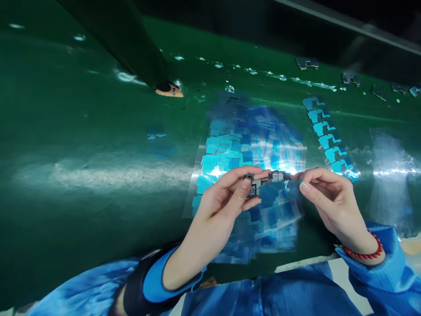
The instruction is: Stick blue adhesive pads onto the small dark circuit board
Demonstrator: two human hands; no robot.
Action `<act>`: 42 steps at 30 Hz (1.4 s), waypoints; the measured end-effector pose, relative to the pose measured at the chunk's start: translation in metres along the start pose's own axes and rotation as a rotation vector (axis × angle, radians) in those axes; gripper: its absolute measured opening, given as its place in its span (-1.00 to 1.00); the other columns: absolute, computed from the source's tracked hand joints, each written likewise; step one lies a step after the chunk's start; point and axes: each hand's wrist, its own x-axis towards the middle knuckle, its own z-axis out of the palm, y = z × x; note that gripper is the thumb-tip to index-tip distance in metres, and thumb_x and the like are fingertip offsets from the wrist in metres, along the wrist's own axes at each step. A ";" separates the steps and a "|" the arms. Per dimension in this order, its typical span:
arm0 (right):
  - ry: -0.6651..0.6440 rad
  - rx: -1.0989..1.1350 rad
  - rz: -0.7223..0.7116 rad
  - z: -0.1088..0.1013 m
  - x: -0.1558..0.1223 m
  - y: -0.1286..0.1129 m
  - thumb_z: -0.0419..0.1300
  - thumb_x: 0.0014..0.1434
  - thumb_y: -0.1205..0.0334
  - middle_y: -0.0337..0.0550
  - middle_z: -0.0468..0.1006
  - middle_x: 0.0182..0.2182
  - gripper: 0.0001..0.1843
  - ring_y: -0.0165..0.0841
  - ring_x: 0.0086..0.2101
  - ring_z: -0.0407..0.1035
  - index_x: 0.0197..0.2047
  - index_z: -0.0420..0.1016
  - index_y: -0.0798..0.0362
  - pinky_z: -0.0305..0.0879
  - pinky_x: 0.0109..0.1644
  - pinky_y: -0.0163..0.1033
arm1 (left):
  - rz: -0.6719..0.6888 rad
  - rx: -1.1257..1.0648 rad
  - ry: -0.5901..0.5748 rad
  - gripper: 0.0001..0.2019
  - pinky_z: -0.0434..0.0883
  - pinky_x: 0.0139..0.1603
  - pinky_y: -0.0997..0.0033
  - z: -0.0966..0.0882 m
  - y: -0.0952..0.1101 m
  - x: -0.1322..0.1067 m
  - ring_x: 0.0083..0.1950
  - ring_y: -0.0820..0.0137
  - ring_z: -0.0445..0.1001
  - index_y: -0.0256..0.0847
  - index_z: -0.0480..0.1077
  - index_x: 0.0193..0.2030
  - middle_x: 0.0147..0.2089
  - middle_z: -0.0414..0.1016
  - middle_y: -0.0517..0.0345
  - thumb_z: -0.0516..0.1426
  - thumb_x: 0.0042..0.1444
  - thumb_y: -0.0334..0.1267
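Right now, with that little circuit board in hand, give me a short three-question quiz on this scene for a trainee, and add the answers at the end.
1. Multiple choice: what does the left hand grip?
A) a screwdriver
B) a circuit board
C) a roll of tape

2. True or false: a red beaded bracelet circles the right wrist.

3. Fill in the blank: the slanting row of blue cut-outs lies to the person's ____ of the broad overlapping blue sheets.

Key: 1. B; 2. True; 3. right
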 end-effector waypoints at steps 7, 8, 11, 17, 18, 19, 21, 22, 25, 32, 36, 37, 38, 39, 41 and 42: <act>0.071 0.134 0.067 -0.003 0.003 -0.002 0.39 0.05 0.15 -0.28 0.43 -0.51 -0.86 -0.49 -0.50 0.28 -0.40 0.55 0.00 0.30 -0.43 -0.41 | -0.044 -0.172 -0.097 -0.84 0.59 -0.12 0.35 0.000 0.003 -0.002 -0.13 0.30 0.57 -0.08 0.57 -0.18 -0.17 0.59 0.17 0.25 0.07 -0.24; 0.089 0.167 0.075 -0.003 0.003 -0.002 0.41 0.03 0.14 -0.28 0.42 -0.52 -0.85 -0.49 -0.50 0.27 -0.40 0.56 -0.01 0.31 -0.41 -0.40 | -0.045 -0.147 -0.108 -0.82 0.58 -0.12 0.37 0.000 0.004 -0.002 -0.14 0.31 0.57 -0.08 0.55 -0.15 -0.21 0.59 0.17 0.27 0.07 -0.28; 0.120 0.248 0.096 -0.003 0.005 -0.001 0.43 0.01 0.15 -0.29 0.40 -0.51 -0.85 -0.48 -0.47 0.29 -0.39 0.57 -0.01 0.34 -0.34 -0.39 | -0.040 -0.070 -0.107 -0.72 0.55 -0.17 0.51 0.001 0.005 -0.002 -0.21 0.41 0.57 -0.12 0.49 -0.07 -0.24 0.58 0.19 0.29 0.04 -0.35; 0.102 0.278 0.103 -0.006 0.005 0.003 0.41 0.04 0.13 -0.30 0.40 -0.50 -0.83 -0.50 -0.44 0.28 -0.38 0.55 0.01 0.33 -0.28 -0.42 | -0.073 -0.056 -0.027 -0.61 0.40 -0.44 0.66 -0.002 0.009 0.004 -0.47 0.57 0.44 -0.18 0.39 -0.02 -0.37 0.57 0.24 0.33 -0.01 -0.30; 0.102 0.274 0.108 -0.007 0.003 0.004 0.41 0.04 0.13 -0.30 0.40 -0.50 -0.83 -0.50 -0.44 0.28 -0.38 0.55 0.01 0.33 -0.29 -0.43 | -0.078 -0.080 -0.011 -0.62 0.38 -0.44 0.65 -0.003 0.011 0.006 -0.45 0.55 0.45 -0.19 0.38 -0.06 -0.39 0.56 0.24 0.34 -0.02 -0.30; 0.102 0.270 0.115 -0.008 0.002 0.006 0.41 0.04 0.12 -0.30 0.40 -0.50 -0.82 -0.51 -0.44 0.27 -0.38 0.54 0.01 0.32 -0.30 -0.44 | -0.084 -0.113 0.000 -0.63 0.37 -0.42 0.63 -0.004 0.012 0.007 -0.41 0.53 0.47 -0.20 0.38 -0.09 -0.39 0.57 0.22 0.35 -0.03 -0.30; 0.106 0.268 0.120 -0.012 -0.001 0.011 0.41 0.04 0.13 -0.30 0.40 -0.49 -0.82 -0.51 -0.43 0.28 -0.36 0.54 0.00 0.31 -0.34 -0.46 | -0.089 -0.197 0.007 -0.65 0.37 -0.36 0.59 -0.006 0.013 0.010 -0.34 0.47 0.50 -0.23 0.39 -0.13 -0.35 0.57 0.16 0.35 -0.05 -0.30; 0.109 0.272 0.122 -0.015 -0.002 0.015 0.40 0.05 0.13 -0.30 0.39 -0.49 -0.83 -0.51 -0.43 0.29 -0.34 0.55 -0.01 0.30 -0.36 -0.47 | -0.088 -0.247 0.004 -0.66 0.37 -0.35 0.56 -0.006 0.014 0.011 -0.32 0.46 0.50 -0.25 0.40 -0.13 -0.33 0.57 0.14 0.35 -0.05 -0.30; 0.092 0.312 0.138 -0.023 0.001 0.029 0.42 0.02 0.14 -0.30 0.40 -0.50 -0.80 -0.49 -0.46 0.30 -0.27 0.56 -0.05 0.31 -0.39 -0.46 | -0.092 -0.396 -0.003 -0.70 0.36 -0.34 0.52 -0.009 0.015 0.017 -0.37 0.49 0.45 -0.29 0.41 -0.09 -0.33 0.50 0.14 0.29 0.01 -0.35; 0.021 0.346 0.106 -0.026 0.012 0.046 0.42 0.01 0.15 -0.25 0.47 -0.41 -0.78 -0.46 -0.48 0.31 -0.25 0.55 -0.04 0.32 -0.41 -0.40 | -0.139 -0.411 -0.101 -0.39 0.50 -0.21 0.24 -0.010 0.019 0.016 -0.25 0.39 0.49 -0.15 0.07 0.17 -0.15 0.42 0.11 0.16 -0.01 -0.53; 0.071 0.339 0.083 -0.022 0.009 0.040 0.40 0.04 0.15 -0.28 0.43 -0.44 -0.79 -0.44 -0.40 0.34 -0.24 0.54 -0.05 0.32 -0.31 -0.38 | 0.062 -0.125 -0.217 -0.53 0.49 -0.32 0.41 -0.008 0.014 0.012 -0.21 0.42 0.48 -0.06 0.06 0.02 0.06 0.34 0.06 0.20 0.06 -0.39; 0.085 0.336 0.081 -0.021 0.008 0.038 0.39 0.05 0.15 -0.28 0.42 -0.44 -0.80 -0.44 -0.39 0.34 -0.24 0.53 -0.05 0.31 -0.29 -0.38 | 0.081 -0.066 -0.241 -0.60 0.49 -0.34 0.42 -0.008 0.012 0.011 -0.21 0.42 0.49 -0.07 0.08 -0.03 0.09 0.32 0.05 0.19 0.08 -0.34; 0.094 0.333 0.080 -0.019 0.008 0.035 0.39 0.06 0.14 -0.29 0.41 -0.44 -0.80 -0.44 -0.37 0.34 -0.24 0.53 -0.05 0.31 -0.28 -0.38 | 0.090 -0.013 -0.263 -0.65 0.49 -0.36 0.43 -0.008 0.011 0.011 -0.22 0.41 0.50 -0.08 0.09 -0.06 0.10 0.31 0.04 0.18 0.10 -0.30; 0.100 0.328 0.079 -0.018 0.007 0.033 0.40 0.05 0.13 -0.29 0.41 -0.44 -0.80 -0.44 -0.37 0.33 -0.25 0.53 -0.05 0.30 -0.27 -0.38 | 0.094 0.033 -0.284 -0.67 0.48 -0.39 0.44 -0.008 0.009 0.010 -0.22 0.40 0.51 -0.09 0.11 -0.06 0.10 0.30 0.03 0.18 0.11 -0.26; 0.113 0.306 0.062 -0.015 0.007 0.029 0.40 0.03 0.11 -0.28 0.42 -0.44 -0.79 -0.44 -0.38 0.31 -0.27 0.52 -0.05 0.28 -0.28 -0.39 | 0.088 0.115 -0.307 -0.61 0.46 -0.43 0.45 -0.008 0.008 0.008 -0.25 0.37 0.53 -0.09 0.15 0.04 0.04 0.35 0.04 0.17 0.11 -0.22; 0.116 0.286 0.044 -0.014 0.006 0.027 0.41 0.03 0.10 -0.27 0.42 -0.44 -0.78 -0.44 -0.38 0.30 -0.28 0.52 -0.04 0.26 -0.29 -0.39 | 0.080 0.170 -0.307 -0.56 0.45 -0.44 0.45 -0.008 0.008 0.008 -0.30 0.39 0.52 -0.09 0.16 0.13 -0.06 0.41 0.07 0.16 0.12 -0.21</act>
